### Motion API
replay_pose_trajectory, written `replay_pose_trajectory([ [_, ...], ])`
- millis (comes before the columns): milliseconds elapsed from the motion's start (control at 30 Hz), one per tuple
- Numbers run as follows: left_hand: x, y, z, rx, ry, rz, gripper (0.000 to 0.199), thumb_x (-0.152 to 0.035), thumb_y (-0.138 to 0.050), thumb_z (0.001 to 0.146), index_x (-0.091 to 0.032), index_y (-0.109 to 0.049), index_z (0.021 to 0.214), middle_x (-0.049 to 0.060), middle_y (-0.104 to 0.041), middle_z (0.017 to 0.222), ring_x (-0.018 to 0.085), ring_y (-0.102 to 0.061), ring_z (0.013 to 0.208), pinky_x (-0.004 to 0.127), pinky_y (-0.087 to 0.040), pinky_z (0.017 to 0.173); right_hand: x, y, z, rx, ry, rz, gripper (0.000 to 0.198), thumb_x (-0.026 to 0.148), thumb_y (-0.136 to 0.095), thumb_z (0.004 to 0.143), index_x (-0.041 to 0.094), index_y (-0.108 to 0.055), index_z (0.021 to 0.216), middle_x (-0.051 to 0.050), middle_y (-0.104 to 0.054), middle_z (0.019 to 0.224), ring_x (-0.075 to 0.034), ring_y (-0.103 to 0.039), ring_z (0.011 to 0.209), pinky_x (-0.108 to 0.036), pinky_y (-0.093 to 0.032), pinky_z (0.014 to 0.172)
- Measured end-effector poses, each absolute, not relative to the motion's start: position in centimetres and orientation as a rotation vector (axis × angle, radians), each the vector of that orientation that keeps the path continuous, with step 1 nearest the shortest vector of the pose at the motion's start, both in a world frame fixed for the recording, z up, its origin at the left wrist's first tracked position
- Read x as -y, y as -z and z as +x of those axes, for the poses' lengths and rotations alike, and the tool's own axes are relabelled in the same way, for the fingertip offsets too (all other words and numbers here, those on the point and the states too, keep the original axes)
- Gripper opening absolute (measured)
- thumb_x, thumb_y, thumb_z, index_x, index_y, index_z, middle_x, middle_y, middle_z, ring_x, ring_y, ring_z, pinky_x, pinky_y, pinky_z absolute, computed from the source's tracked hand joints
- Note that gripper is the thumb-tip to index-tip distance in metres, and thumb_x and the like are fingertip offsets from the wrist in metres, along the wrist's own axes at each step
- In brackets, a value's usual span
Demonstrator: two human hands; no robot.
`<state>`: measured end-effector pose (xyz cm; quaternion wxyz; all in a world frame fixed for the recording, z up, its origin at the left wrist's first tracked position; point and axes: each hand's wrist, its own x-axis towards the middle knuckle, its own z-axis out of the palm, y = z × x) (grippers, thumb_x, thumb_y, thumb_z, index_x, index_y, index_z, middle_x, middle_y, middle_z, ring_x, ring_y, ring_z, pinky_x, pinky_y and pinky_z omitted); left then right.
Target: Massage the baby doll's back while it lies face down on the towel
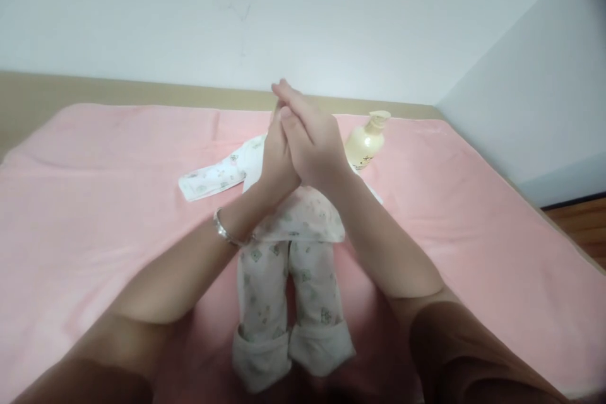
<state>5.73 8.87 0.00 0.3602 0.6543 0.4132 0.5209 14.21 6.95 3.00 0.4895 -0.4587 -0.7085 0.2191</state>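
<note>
Clasping each other, left hand (278,154) and right hand (318,142) hover near a bottle (363,140) with illegible lettering (366,158).

I can see that the left hand (279,164) and right hand (319,142) are bare, as are both forearms (170,278). A narrow silver-coloured bracelet (220,227), rounded and shiny, circles the left wrist (243,218); its finer detail is too blurred for me to read. At the right elbow I get a dark brown area with a curved edge, apparently a sleeve (454,341); the left's similar darkness could be cloth or shade.
</note>
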Motion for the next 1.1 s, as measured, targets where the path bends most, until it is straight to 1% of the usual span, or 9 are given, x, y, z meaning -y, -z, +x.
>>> replay_pose_trajectory([
  [100,-11.1,2.5,5.7,-1.238,-1.318,1.678,0.037,-0.037,-0.04,0.107,-0.021,-0.056,0.136,0.009,-0.071,0.132,0.023,-0.066,0.121,0.04,-0.055,0.107,-10.4,-0.6,15.2,1.72,-0.537,-1.293,0.042,0.023,-0.043,0.098,0.021,-0.069,0.131,-0.006,-0.071,0.137,-0.027,-0.059,0.14,-0.051,-0.043,0.125],
  [233,-12.4,4.3,5.1,-1.393,-1.318,1.719,0.021,-0.031,-0.046,0.102,-0.022,-0.064,0.106,0.006,-0.076,0.112,0.022,-0.069,0.104,0.034,-0.055,0.091,-12.3,2.5,14.9,1.662,-0.533,-1.319,0.041,0.02,-0.044,0.093,0.022,-0.074,0.122,-0.006,-0.07,0.14,-0.026,-0.062,0.137,-0.048,-0.047,0.121],
  [367,-12.7,5.1,4.7,-1.542,-1.256,1.856,0.023,-0.02,-0.041,0.098,-0.021,-0.053,0.078,0.006,-0.071,0.085,0.019,-0.063,0.079,0.033,-0.048,0.073,-12.8,4.6,14.3,1.58,-0.547,-1.327,0.046,0.016,-0.041,0.089,0.021,-0.075,0.12,-0.004,-0.076,0.127,-0.023,-0.068,0.126,-0.045,-0.049,0.119],
  [467,-13.0,5.7,4.7,-1.584,-1.235,1.945,0.027,-0.018,-0.04,0.096,-0.022,-0.045,0.07,0.006,-0.066,0.077,0.018,-0.057,0.072,0.032,-0.044,0.069,-12.9,5.3,14.3,1.634,-0.494,-1.288,0.048,0.016,-0.039,0.088,0.02,-0.074,0.121,-0.004,-0.076,0.126,-0.023,-0.068,0.125,-0.044,-0.049,0.119],
  [600,-13.4,6.3,4.7,-1.535,-1.222,2.067,0.025,-0.019,-0.04,0.097,-0.021,-0.056,0.077,0.01,-0.071,0.088,0.022,-0.064,0.083,0.037,-0.052,0.082,-13.3,5.8,15.4,1.817,-0.432,-1.288,0.052,0.019,-0.034,0.092,0.019,-0.071,0.129,-0.005,-0.069,0.141,-0.023,-0.059,0.139,-0.048,-0.036,0.129],
  [700,-13.3,6.5,4.7,-1.482,-1.2,2.156,0.03,-0.014,-0.037,0.094,-0.016,-0.067,0.101,0.014,-0.074,0.111,0.027,-0.066,0.106,0.043,-0.052,0.102,-13.8,6.1,17.0,2.027,-0.369,-1.34,0.054,0.026,-0.032,0.099,0.016,-0.063,0.142,-0.009,-0.056,0.156,-0.026,-0.039,0.157,-0.058,-0.011,0.136],
  [767,-13.1,6.8,4.5,-1.468,-1.196,2.168,0.037,-0.013,-0.037,0.092,-0.014,-0.067,0.115,0.014,-0.073,0.122,0.028,-0.064,0.118,0.045,-0.049,0.112,-14.0,6.2,18.0,2.134,-0.324,-1.36,0.056,0.034,-0.031,0.103,0.015,-0.055,0.15,-0.009,-0.046,0.164,-0.027,-0.027,0.162,-0.062,-0.005,0.135],
  [900,-12.7,7.7,3.7,-1.449,-1.211,2.111,0.04,-0.02,-0.038,0.093,-0.015,-0.066,0.122,0.014,-0.071,0.13,0.03,-0.063,0.124,0.05,-0.047,0.115,-13.6,5.8,18.3,2.236,-0.216,-1.479,0.057,0.035,-0.03,0.105,0.013,-0.049,0.155,-0.01,-0.032,0.171,-0.029,-0.019,0.164,-0.062,-0.009,0.134],
  [1100,-12.1,8.3,2.2,-1.382,-1.352,1.787,0.048,-0.027,-0.038,0.095,-0.015,-0.06,0.135,0.013,-0.064,0.145,0.027,-0.058,0.136,0.049,-0.043,0.123,-8.9,5.5,14.6,2.171,-0.008,-1.664,0.058,0.028,-0.031,0.105,0.002,-0.046,0.155,-0.023,-0.036,0.167,-0.04,-0.03,0.159,-0.063,-0.026,0.13],
])
